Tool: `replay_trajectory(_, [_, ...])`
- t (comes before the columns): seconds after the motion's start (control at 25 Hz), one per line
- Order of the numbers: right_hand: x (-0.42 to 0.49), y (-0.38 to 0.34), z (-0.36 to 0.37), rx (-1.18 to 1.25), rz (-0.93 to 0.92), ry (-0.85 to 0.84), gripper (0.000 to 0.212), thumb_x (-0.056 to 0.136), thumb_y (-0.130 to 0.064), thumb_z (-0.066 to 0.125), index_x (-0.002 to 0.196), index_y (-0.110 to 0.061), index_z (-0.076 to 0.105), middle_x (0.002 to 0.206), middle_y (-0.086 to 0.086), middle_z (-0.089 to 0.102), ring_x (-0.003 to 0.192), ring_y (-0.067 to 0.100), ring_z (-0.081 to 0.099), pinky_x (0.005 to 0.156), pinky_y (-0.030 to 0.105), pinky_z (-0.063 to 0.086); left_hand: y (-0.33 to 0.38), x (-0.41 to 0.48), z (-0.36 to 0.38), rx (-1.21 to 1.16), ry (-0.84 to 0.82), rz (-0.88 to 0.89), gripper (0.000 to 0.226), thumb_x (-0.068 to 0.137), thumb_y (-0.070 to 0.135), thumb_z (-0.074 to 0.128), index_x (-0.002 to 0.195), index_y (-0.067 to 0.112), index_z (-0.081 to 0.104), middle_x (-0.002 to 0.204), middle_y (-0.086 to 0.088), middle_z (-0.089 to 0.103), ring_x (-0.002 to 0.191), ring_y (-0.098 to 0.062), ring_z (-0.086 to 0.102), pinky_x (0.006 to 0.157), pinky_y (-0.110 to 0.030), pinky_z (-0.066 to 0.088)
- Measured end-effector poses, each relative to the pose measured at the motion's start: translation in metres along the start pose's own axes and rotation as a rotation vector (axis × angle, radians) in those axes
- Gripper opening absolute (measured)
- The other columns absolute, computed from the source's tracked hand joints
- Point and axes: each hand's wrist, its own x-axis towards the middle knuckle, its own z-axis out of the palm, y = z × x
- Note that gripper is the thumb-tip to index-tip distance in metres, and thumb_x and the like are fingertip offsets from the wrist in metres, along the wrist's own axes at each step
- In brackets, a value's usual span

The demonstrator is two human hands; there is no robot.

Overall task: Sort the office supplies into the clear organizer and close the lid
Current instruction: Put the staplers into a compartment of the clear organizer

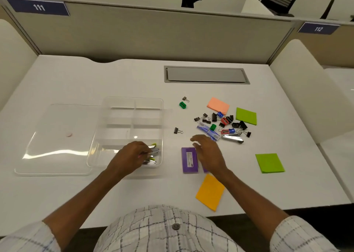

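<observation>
The clear organizer stands open on the white desk, its lid lying flat to its left. My left hand reaches into the near right compartment and pinches a silver staple remover among several green-and-silver ones. My right hand hovers open, fingers spread, over a purple staple box; a second purple box is mostly hidden under it. A pile of binder clips, sharpeners and a stapler lies to the right.
Sticky note pads lie around: salmon, green, green, orange. A green sharpener and loose binder clips sit between organizer and pile. A grey cable hatch is set into the desk behind.
</observation>
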Motion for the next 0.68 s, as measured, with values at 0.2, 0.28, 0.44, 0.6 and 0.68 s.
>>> replay_trajectory(0.2, [-0.011, 0.096, -0.045, -0.23, 0.26, 0.027, 0.045, 0.097, -0.013, 0.059, 0.14, -0.009, 0.052, 0.144, 0.015, 0.053, 0.134, 0.032, 0.049, 0.109, 0.042, 0.041, -0.001, 0.011, 0.01, 0.131, -0.08, -0.055, 0.023, 0.088, 0.014, 0.067, 0.107, 0.025, 0.074, 0.113, 0.013, 0.067, 0.1, -0.012, 0.064, 0.073, -0.026, 0.049])
replay_trajectory(0.28, [-0.016, 0.125, -0.054, -0.327, 0.262, -0.018, 0.053, 0.092, -0.01, 0.065, 0.142, -0.003, 0.05, 0.146, 0.021, 0.051, 0.134, 0.037, 0.049, 0.107, 0.046, 0.044, -0.001, 0.014, 0.011, 0.187, -0.066, -0.095, 0.027, 0.087, 0.012, 0.065, 0.108, 0.026, 0.073, 0.114, 0.013, 0.067, 0.103, -0.015, 0.064, 0.074, -0.029, 0.049])
replay_trajectory(0.44, [-0.026, 0.142, -0.057, -0.417, 0.213, -0.04, 0.047, 0.089, -0.013, 0.069, 0.133, -0.006, 0.056, 0.136, 0.017, 0.056, 0.116, 0.038, 0.057, 0.08, 0.048, 0.056, 0.003, 0.016, 0.016, 0.175, -0.053, -0.091, 0.036, 0.087, 0.005, 0.062, 0.116, 0.023, 0.073, 0.113, 0.006, 0.069, 0.105, -0.018, 0.062, 0.08, -0.03, 0.05])
replay_trajectory(0.6, [-0.026, 0.138, -0.058, -0.406, 0.193, 0.015, 0.034, 0.087, -0.013, 0.072, 0.12, -0.011, 0.062, 0.117, 0.014, 0.062, 0.101, 0.035, 0.059, 0.069, 0.044, 0.053, -0.002, 0.019, 0.01, 0.021, -0.105, -0.053, 0.041, 0.082, 0.008, 0.077, 0.12, 0.024, 0.071, 0.107, 0.006, 0.068, 0.091, -0.007, 0.059, 0.071, -0.006, 0.039])
replay_trajectory(0.68, [-0.026, 0.139, -0.059, -0.324, 0.202, 0.044, 0.033, 0.084, -0.012, 0.074, 0.114, -0.011, 0.062, 0.109, 0.013, 0.063, 0.098, 0.036, 0.058, 0.071, 0.044, 0.052, -0.01, 0.018, 0.006, -0.004, -0.161, -0.006, 0.043, 0.08, 0.016, 0.081, 0.119, 0.03, 0.07, 0.106, 0.01, 0.066, 0.091, -0.002, 0.058, 0.073, -0.005, 0.039])
